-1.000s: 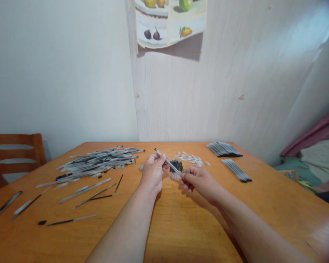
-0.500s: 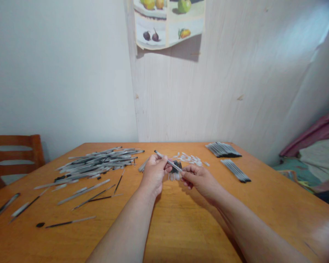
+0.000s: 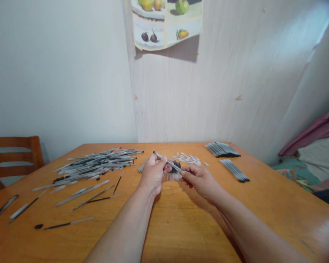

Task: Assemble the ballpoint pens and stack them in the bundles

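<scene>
Above the middle of the wooden table (image 3: 181, 226), my left hand (image 3: 152, 172) is closed around a slim pen (image 3: 168, 162) with a clear barrel and a dark end at upper left. My right hand (image 3: 196, 178) pinches the pen's lower right end; its fingertips cover whatever small part sits there. Behind and below the pen lies a row of dark-and-clear refills (image 3: 176, 168), partly hidden by my hands. Small white caps (image 3: 188, 158) are scattered just beyond.
A large heap of pens (image 3: 98, 160) covers the back left. Loose refills (image 3: 68, 223) and a black cap (image 3: 38, 226) lie nearer at left. Two neat groups of pens, a far stack (image 3: 222, 149) and a nearer row (image 3: 234, 170), rest at right. A wooden chair (image 3: 34, 153) stands left.
Both hands keep their hold on the pen and have barely moved. The whole view has shifted very slightly; nothing on the table has visibly changed place.
</scene>
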`<state>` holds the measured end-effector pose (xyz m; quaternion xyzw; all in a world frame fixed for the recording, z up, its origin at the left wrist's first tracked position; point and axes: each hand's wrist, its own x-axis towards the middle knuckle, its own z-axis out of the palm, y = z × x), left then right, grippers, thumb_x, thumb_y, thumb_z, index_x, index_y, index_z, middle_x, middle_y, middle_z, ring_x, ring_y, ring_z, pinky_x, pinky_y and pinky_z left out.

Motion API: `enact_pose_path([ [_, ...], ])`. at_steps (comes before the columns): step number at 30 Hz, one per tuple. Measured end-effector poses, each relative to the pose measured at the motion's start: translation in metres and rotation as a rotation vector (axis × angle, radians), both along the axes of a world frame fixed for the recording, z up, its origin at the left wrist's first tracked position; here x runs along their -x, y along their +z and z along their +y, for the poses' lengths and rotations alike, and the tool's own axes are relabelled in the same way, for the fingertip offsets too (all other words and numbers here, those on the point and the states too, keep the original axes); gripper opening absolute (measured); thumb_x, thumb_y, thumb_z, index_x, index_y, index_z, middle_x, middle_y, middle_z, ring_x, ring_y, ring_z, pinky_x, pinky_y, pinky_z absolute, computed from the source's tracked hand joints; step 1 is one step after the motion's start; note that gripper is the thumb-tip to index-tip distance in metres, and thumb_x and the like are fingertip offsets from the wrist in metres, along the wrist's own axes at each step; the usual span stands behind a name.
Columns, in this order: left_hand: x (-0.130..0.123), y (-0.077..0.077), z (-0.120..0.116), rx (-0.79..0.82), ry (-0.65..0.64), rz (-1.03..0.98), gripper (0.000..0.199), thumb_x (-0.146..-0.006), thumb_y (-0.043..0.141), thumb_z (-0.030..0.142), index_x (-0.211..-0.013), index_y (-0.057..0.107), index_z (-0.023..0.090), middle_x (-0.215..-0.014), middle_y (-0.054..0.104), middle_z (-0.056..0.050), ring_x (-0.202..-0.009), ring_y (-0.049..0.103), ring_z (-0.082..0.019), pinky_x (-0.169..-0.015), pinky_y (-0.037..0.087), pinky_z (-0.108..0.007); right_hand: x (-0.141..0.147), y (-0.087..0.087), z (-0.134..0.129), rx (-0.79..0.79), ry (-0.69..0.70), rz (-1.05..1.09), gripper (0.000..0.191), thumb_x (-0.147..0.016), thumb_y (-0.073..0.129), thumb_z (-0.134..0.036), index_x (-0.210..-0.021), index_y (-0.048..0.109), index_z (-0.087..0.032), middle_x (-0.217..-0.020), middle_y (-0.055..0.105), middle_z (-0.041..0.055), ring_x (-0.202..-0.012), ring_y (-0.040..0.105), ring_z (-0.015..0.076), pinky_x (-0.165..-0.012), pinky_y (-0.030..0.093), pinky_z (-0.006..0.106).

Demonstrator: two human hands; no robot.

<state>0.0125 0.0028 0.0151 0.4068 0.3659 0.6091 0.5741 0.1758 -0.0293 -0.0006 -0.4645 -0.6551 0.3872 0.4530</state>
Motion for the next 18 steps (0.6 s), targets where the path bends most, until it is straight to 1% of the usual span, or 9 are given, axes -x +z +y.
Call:
enact_pose_path([
  [8, -0.0012, 0.0026, -0.0031, -0.006, -0.018, 0.002, 0.021, -0.082, 0.068, 0.025, -0.087, 0.049, 0.017, -0.081, 0.070, -0.006, -0.063, 0.064, -0.009, -0.061, 0.054, -0.019, -0.0036, -0.0004, 0.0010, -0.016, -0.003, -0.054, 0.019, -0.084, 0.055, -0.033, -0.072, 0.059, -0.019, -0.059, 0.054, -0.0022, -0.054, 0.046, 0.0107, -0.052, 0.035, 0.024],
  [18, -0.0016, 0.0045, -0.0045, -0.028, -0.024, 0.058, 0.015, -0.086, 0.062, 0.022, -0.089, 0.049, 0.017, -0.082, 0.070, -0.006, -0.066, 0.065, -0.009, -0.061, 0.053, -0.018, -0.0049, -0.0004, 0.0019, 0.001, 0.015, -0.039, 0.019, -0.084, 0.054, -0.032, -0.073, 0.058, -0.018, -0.061, 0.054, -0.0024, -0.054, 0.045, 0.0098, -0.053, 0.034, 0.024],
])
